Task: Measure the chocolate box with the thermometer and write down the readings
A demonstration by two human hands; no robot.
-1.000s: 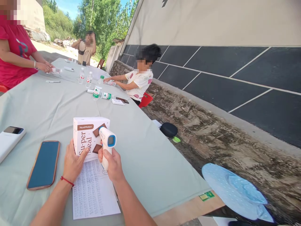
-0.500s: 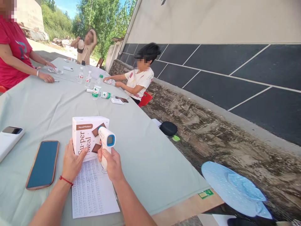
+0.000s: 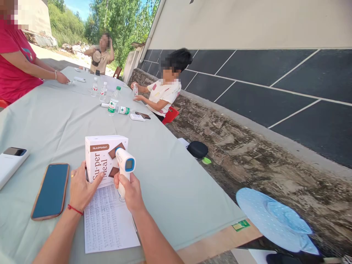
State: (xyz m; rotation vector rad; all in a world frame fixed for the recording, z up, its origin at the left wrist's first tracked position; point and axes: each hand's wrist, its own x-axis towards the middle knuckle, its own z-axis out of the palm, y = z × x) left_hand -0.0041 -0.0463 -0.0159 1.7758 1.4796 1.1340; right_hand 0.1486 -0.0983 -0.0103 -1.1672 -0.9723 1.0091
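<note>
Little has moved: our left hand (image 3: 79,187) still steadies the box (image 3: 104,157), our right hand (image 3: 131,190) stays closed around the thermometer (image 3: 125,167) beside it.

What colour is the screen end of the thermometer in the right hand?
Blue, on a white thermometer; the head view shows it.

Bright daylight, outdoor scene. Sun hard on trees (image 3: 121,22) and ground at 11 o'clock, near overexposed. Table (image 3: 170,183) in open shade, light even and soft, faint shadows only under box (image 3: 103,157) and hands. Wall (image 3: 247,22) pale, mild glare. Wide-angle distortion: straight lines bow toward edges, blue hat (image 3: 275,220) at 4 o'clock stretched. Focus sharp at centre, slight softness at corners. Faces pixelated.
</note>
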